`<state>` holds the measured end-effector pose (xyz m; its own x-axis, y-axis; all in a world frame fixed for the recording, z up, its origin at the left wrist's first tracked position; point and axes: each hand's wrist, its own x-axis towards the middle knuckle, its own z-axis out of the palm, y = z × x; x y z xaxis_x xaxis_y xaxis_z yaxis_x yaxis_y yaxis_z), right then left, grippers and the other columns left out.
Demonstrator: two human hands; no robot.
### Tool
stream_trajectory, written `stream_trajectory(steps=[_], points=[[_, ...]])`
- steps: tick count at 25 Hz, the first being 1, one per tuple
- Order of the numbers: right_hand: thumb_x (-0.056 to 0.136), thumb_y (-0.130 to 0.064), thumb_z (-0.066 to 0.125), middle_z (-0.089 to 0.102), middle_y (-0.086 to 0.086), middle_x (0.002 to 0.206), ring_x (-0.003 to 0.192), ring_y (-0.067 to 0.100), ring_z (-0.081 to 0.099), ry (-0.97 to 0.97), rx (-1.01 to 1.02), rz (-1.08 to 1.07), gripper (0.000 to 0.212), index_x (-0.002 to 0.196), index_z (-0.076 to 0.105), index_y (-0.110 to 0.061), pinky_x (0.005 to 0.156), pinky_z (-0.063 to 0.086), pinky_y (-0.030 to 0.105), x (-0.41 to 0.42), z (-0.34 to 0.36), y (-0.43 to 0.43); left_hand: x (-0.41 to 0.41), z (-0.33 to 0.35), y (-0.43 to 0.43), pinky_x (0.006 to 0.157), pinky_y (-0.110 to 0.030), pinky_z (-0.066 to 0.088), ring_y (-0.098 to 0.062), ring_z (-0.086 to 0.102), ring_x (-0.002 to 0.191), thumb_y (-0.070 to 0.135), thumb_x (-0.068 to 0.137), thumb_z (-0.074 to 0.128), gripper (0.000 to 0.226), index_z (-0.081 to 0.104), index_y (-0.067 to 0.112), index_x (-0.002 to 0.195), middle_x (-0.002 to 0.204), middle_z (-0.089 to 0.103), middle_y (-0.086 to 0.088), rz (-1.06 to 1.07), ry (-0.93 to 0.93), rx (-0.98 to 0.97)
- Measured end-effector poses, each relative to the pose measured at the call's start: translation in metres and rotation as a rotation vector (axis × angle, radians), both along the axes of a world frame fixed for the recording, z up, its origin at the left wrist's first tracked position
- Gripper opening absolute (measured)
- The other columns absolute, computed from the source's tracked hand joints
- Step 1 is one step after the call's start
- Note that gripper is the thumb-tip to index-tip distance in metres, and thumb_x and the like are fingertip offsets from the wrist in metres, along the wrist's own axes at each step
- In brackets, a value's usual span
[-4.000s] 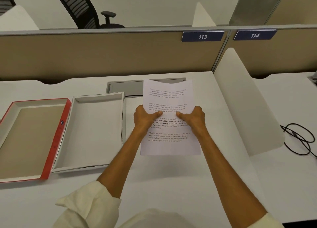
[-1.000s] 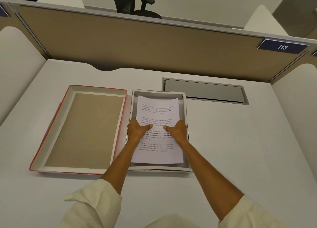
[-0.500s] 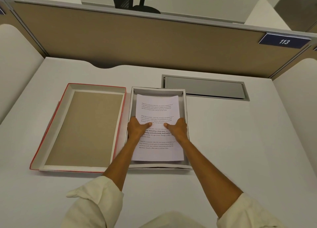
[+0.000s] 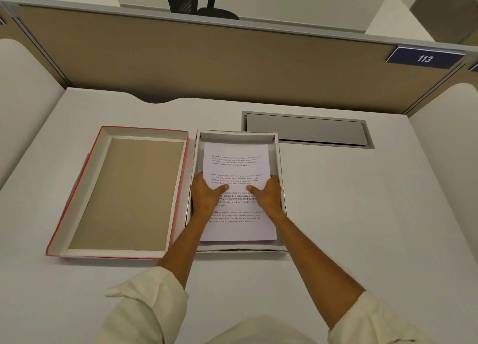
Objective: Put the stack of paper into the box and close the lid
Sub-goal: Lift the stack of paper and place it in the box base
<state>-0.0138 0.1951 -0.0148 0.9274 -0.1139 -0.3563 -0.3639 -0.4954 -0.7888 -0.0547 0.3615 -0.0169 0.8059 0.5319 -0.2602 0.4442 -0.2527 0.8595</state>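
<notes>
A white stack of paper [image 4: 236, 160] with printed text lies inside the shallow white box [image 4: 281, 178] on the desk. My left hand [image 4: 205, 196] grips the stack's left edge, thumb on top. My right hand [image 4: 269, 195] grips the right edge the same way. Both hands are down between the box walls. The red-edged lid [image 4: 129, 191] lies upside down just left of the box, its brown inside facing up, touching or nearly touching the box.
A grey cable hatch [image 4: 307, 130] is set into the white desk [image 4: 362, 214] behind and right of the box. A tan partition [image 4: 207, 64] with a sign 113 closes the back. White side dividers stand left and right.
Over four seconds I carried the stack from the right of the box leftward into it. In the last second the stack sank lower into the box, with both hands still on it.
</notes>
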Motion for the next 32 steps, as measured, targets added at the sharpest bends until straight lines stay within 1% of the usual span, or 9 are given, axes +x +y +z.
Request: stream_trajectory(steps=[2, 4, 6, 14, 17, 21, 24, 29, 32], points=[[0.077, -0.017, 0.081, 0.054, 0.017, 0.131, 0.120, 0.029, 0.056, -0.037, 0.005, -0.006, 0.071, 0.130, 0.037, -0.001, 0.089, 0.047, 0.026, -0.005, -0.001, 0.001, -0.003, 0.001, -0.002, 0.081, -0.028, 0.050, -0.028, 0.064, 0.109, 0.019, 0.069, 0.087, 0.063, 0.056, 0.005, 0.122, 0.122, 0.065, -0.014, 0.011, -0.028, 0.008], [0.078, -0.018, 0.079, 0.052, 0.016, 0.133, 0.121, 0.029, 0.055, -0.060, 0.003, -0.007, 0.071, 0.133, 0.036, -0.003, 0.095, 0.049, 0.034, -0.008, -0.002, 0.002, -0.004, 0.001, -0.003, 0.081, -0.027, 0.050, -0.027, 0.064, 0.108, 0.019, 0.070, 0.087, 0.062, 0.056, 0.006, 0.122, 0.122, 0.065, -0.014, 0.018, -0.047, 0.021], [0.080, -0.017, 0.078, 0.053, 0.016, 0.132, 0.121, 0.029, 0.055, -0.070, 0.000, -0.012, 0.068, 0.133, 0.037, -0.003, 0.097, 0.051, 0.038, -0.008, -0.002, 0.002, -0.004, 0.001, -0.002, 0.080, -0.027, 0.049, -0.027, 0.065, 0.107, 0.019, 0.070, 0.086, 0.061, 0.057, 0.006, 0.122, 0.122, 0.066, -0.014, 0.015, -0.054, 0.029], [0.087, -0.017, 0.070, 0.051, 0.013, 0.135, 0.122, 0.028, 0.055, -0.068, 0.029, -0.019, 0.060, 0.136, 0.037, -0.007, 0.097, 0.049, 0.035, -0.011, -0.002, 0.003, -0.002, 0.002, -0.001, 0.081, -0.028, 0.050, -0.029, 0.064, 0.108, 0.019, 0.069, 0.087, 0.063, 0.057, 0.005, 0.123, 0.122, 0.065, -0.016, 0.011, -0.036, 0.023], [0.088, -0.020, 0.068, 0.048, 0.013, 0.139, 0.126, 0.028, 0.052, -0.060, 0.004, -0.002, 0.062, 0.139, 0.034, -0.007, 0.103, 0.048, 0.040, -0.011, -0.002, 0.003, -0.003, 0.001, -0.001, 0.085, -0.032, 0.052, -0.030, 0.062, 0.111, 0.019, 0.070, 0.086, 0.065, 0.055, 0.004, 0.125, 0.123, 0.063, -0.016, 0.003, -0.035, 0.016], [0.089, -0.021, 0.067, 0.047, 0.012, 0.140, 0.127, 0.027, 0.050, -0.069, -0.042, 0.013, 0.063, 0.140, 0.033, -0.008, 0.104, 0.047, 0.039, -0.013, -0.002, 0.004, -0.004, 0.002, -0.003, 0.095, -0.045, 0.055, -0.031, 0.061, 0.115, 0.024, 0.071, 0.085, 0.071, 0.051, 0.006, 0.130, 0.127, 0.061, -0.015, -0.003, -0.013, 0.050], [0.090, -0.021, 0.065, 0.045, 0.012, 0.141, 0.129, 0.027, 0.048, -0.089, -0.083, 0.023, 0.064, 0.142, 0.031, -0.008, 0.105, 0.047, 0.039, -0.017, -0.002, 0.006, -0.005, 0.003, -0.003, 0.092, -0.043, 0.055, -0.031, 0.062, 0.114, 0.027, 0.071, 0.085, 0.070, 0.052, 0.007, 0.129, 0.127, 0.063, -0.014, -0.004, -0.010, 0.074], [0.091, -0.018, 0.064, 0.038, 0.013, 0.151, 0.137, 0.030, 0.041, -0.067, -0.150, 0.024, 0.072, 0.149, 0.023, -0.006, 0.111, 0.040, 0.043, -0.017, 0.001, 0.008, -0.007, 0.003, -0.003, 0.100, -0.047, 0.049, -0.033, 0.055, 0.125, 0.031, 0.075, 0.082, 0.083, 0.040, 0.008, 0.143, 0.139, 0.055, -0.013, -0.016, 0.035, 0.065], [0.090, -0.015, 0.066, 0.039, 0.015, 0.151, 0.138, 0.032, 0.041, -0.039, -0.192, 0.037, 0.074, 0.149, 0.023, -0.003, 0.111, 0.041, 0.043, -0.014, 0.004, 0.008, -0.005, 0.003, -0.004, 0.104, -0.048, 0.045, -0.033, 0.050, 0.132, 0.030, 0.076, 0.081, 0.089, 0.033, 0.009, 0.148, 0.145, 0.050, -0.012, -0.025, 0.062, 0.053]])
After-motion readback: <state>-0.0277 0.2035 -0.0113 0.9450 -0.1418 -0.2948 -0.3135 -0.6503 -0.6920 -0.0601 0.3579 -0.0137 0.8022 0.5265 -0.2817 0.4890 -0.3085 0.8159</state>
